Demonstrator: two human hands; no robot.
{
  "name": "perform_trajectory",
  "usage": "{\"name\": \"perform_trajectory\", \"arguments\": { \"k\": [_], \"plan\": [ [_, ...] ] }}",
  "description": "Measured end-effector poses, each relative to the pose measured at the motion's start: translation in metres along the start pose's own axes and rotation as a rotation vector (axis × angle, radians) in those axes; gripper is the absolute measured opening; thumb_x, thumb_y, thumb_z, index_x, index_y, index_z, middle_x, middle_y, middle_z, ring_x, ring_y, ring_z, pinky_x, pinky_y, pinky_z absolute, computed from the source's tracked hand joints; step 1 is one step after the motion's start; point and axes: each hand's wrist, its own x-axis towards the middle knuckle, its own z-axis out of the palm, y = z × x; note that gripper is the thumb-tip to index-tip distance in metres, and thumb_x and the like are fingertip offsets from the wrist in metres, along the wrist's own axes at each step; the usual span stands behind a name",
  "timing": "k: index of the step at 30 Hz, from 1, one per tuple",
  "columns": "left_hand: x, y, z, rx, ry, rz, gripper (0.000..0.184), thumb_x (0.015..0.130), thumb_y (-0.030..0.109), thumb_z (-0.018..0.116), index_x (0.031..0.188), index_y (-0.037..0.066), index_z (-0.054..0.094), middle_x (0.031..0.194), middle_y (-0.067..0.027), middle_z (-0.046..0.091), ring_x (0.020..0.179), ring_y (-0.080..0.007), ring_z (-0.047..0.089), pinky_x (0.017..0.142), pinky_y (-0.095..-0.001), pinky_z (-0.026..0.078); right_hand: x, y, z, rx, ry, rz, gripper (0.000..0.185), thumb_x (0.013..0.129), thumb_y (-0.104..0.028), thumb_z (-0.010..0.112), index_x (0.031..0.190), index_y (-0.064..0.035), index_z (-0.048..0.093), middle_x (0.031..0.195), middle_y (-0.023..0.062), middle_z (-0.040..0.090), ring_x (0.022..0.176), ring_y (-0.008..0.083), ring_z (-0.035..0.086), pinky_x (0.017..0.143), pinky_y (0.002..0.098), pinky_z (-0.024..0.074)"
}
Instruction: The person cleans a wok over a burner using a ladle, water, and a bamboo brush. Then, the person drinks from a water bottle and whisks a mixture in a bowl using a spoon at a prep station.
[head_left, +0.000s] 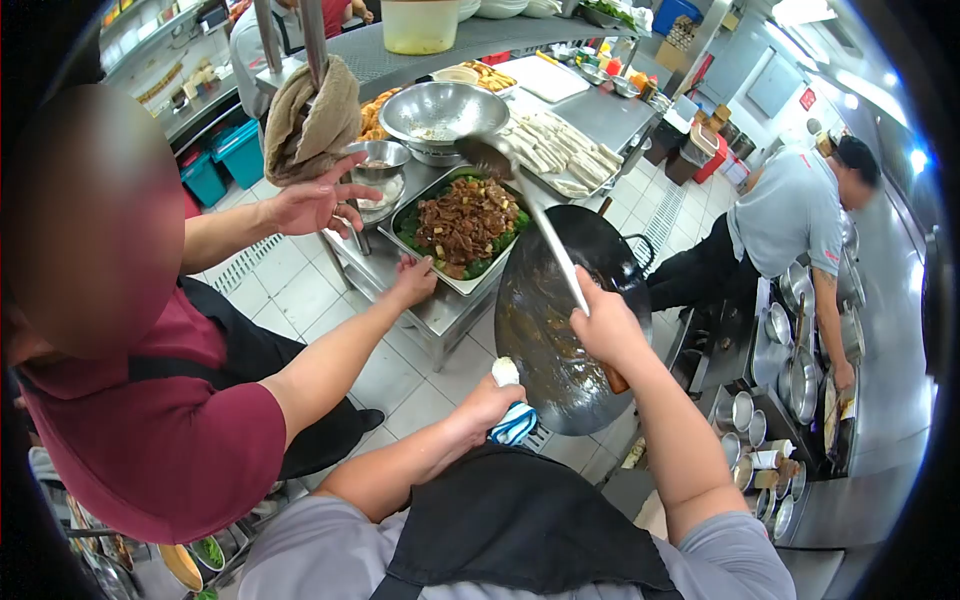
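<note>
My right hand (pixel 608 328) is closed around the long metal handle of a ladle (pixel 552 240), whose wooden end sticks out below my fist. The ladle's dark bowl hangs over the far edge of a metal tray (pixel 473 288) of sauced meat slices (pixel 465 225) on greens. My left hand (pixel 485 408) grips a blue-and-white striped cloth (pixel 514 424) at the near left rim of a large black wok (pixel 555 330). The wok is tilted, its inside coated with sauce. A co-worker's hand (pixel 415 280) touches the tray's near edge; their other hand (pixel 318 200) is spread beside it.
A steel bowl (pixel 440 115) and a tray of pale strips (pixel 565 150) stand behind the meat tray. A brown cloth (pixel 312 125) hangs on a post. At right, another person (pixel 790 210) leans over a stove beside several pans.
</note>
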Motion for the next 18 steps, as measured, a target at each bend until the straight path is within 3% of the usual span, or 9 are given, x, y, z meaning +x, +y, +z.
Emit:
{"name": "perform_trajectory", "arguments": {
  "k": [7, 10, 13, 14, 16, 17, 18],
  "plan": [
    [-0.004, 0.011, -0.002, -0.045, -0.004, -0.057, 0.010, 0.079, 0.007, 0.056, 0.085, 0.001, 0.061, 0.071, -0.0076, 0.062, 0.058, -0.0172, 0.060, 0.051, -0.0319, 0.049, -0.013, 0.007, 0.012, -0.006, -0.010, 0.028, 0.064, 0.080, -0.015, 0.058, 0.141, -0.0066, 0.041, 0.087, 0.0284, 0.065, 0.084, 0.0431, 0.064, 0.079, 0.0478, 0.0511],
    [-0.006, 0.015, -0.002, -0.034, -0.014, -0.078, 0.011, 0.078, 0.007, 0.057, 0.086, 0.001, 0.061, 0.072, -0.0062, 0.062, 0.059, -0.0158, 0.060, 0.052, -0.0306, 0.048, -0.013, 0.008, 0.013, 0.258, 0.064, -0.013, 0.063, 0.077, -0.008, 0.057, 0.138, -0.0002, 0.043, 0.097, 0.0276, 0.066, 0.091, 0.0415, 0.065, 0.084, 0.0449, 0.0496],
    [-0.002, 0.018, -0.001, -0.023, -0.042, -0.113, 0.011, 0.078, 0.006, 0.056, 0.087, 0.001, 0.061, 0.074, -0.0042, 0.061, 0.060, -0.0142, 0.059, 0.052, -0.0292, 0.047, -0.020, -0.010, -0.005, 0.747, -0.173, 0.198, 0.054, 0.082, -0.004, 0.053, 0.136, -0.0012, 0.047, 0.074, 0.0119, 0.061, 0.048, 0.0231, 0.059, 0.049, 0.0347, 0.0500],
    [0.000, 0.019, -0.001, -0.021, -0.053, -0.127, 0.011, 0.078, 0.006, 0.056, 0.087, 0.001, 0.061, 0.073, -0.0041, 0.061, 0.060, -0.0142, 0.059, 0.052, -0.0294, 0.047, -0.018, -0.009, -0.002, 0.749, -0.168, 0.203, 0.054, 0.082, -0.004, 0.053, 0.136, -0.0012, 0.047, 0.074, 0.0119, 0.061, 0.048, 0.0231, 0.059, 0.049, 0.0347, 0.0500],
    [0.003, 0.020, 0.002, -0.042, -0.069, -0.146, 0.011, 0.078, 0.007, 0.056, 0.086, 0.002, 0.061, 0.073, -0.0039, 0.061, 0.060, -0.0141, 0.059, 0.052, -0.0293, 0.046, -0.016, 0.002, 0.004, 1.334, -0.230, 0.266, 0.047, 0.087, -0.005, 0.049, 0.134, -0.0034, 0.047, 0.064, 0.0029, 0.049, 0.037, 0.0122, 0.045, 0.037, 0.0259, 0.0394],
    [0.004, 0.020, 0.003, -0.047, -0.073, -0.149, 0.010, 0.079, 0.007, 0.056, 0.086, 0.002, 0.061, 0.073, -0.0039, 0.061, 0.060, -0.0141, 0.059, 0.053, -0.0291, 0.047, -0.020, 0.006, 0.005, 1.336, -0.221, 0.267, 0.047, 0.087, -0.005, 0.049, 0.134, -0.0034, 0.047, 0.064, 0.0029, 0.049, 0.037, 0.0122, 0.045, 0.037, 0.0259, 0.0394],
    [0.004, 0.021, 0.006, -0.052, -0.076, -0.152, 0.010, 0.079, 0.007, 0.056, 0.085, 0.002, 0.061, 0.073, -0.0039, 0.061, 0.061, -0.0142, 0.059, 0.053, -0.0289, 0.047, -0.027, 0.009, 0.006, 1.539, -0.241, 0.282, 0.046, 0.089, -0.007, 0.047, 0.135, -0.0034, 0.045, 0.063, 0.0028, 0.048, 0.037, 0.0124, 0.045, 0.036, 0.0265, 0.0386]
  ]
}}
